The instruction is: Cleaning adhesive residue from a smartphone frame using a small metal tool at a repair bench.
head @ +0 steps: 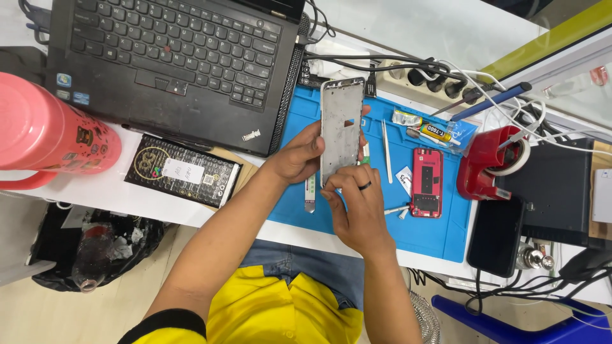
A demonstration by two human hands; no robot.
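Two hands are seen in the head view, both closed on a bare silver phone frame (342,127) that is held upright above a blue work mat (440,232). The left hand (299,156) is wrapped around the frame's left edge, thumb across the face; the right hand (358,204), a dark ring on one finger, is pinched at the frame's lower end with its fingertips pressed to the bottom rim.

A slip is judged possible: the frame is thin and gripped only at its edges, so a hard push from the right fingertips could bend it or flick it loose onto the mat. A red phone back (426,183) and small metal tweezers (396,209) lie just beside the right hand and could be knocked by a careless wrist.

Room is tight on most sides. A black laptop (172,64) closes the left, a power strip with tangled cables (440,76) the far edge, and a red tape dispenser (488,162) the right. The near table edge lies just below the hands, so anything dropped there could be lost to the floor.
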